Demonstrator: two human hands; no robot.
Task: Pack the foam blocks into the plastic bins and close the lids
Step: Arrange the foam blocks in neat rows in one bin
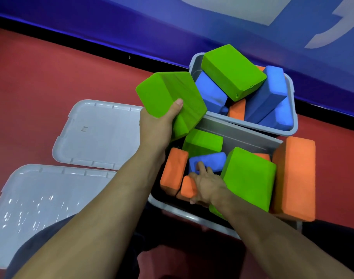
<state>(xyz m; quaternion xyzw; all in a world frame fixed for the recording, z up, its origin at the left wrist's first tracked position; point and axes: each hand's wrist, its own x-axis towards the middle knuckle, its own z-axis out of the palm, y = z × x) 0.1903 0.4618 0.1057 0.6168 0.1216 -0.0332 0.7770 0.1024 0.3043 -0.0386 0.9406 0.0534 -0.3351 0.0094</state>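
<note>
Near bin (242,135) is the reference — grey, lid off, on the red floor (51,81). Left hand (158,125) grips a green foam block (170,99), thumb curled over its face, held above the bin's far-left corner. Right hand (206,184) reaches inside the bin, fingers pressing on a blue block (212,160); whether they grasp it — cannot tell. Orange blocks (174,170) and green ones lie around it. Far bin (290,109) touches the near bin's far side, heaped with blocks. Two lids (99,133) lie left of the near bin.
</note>
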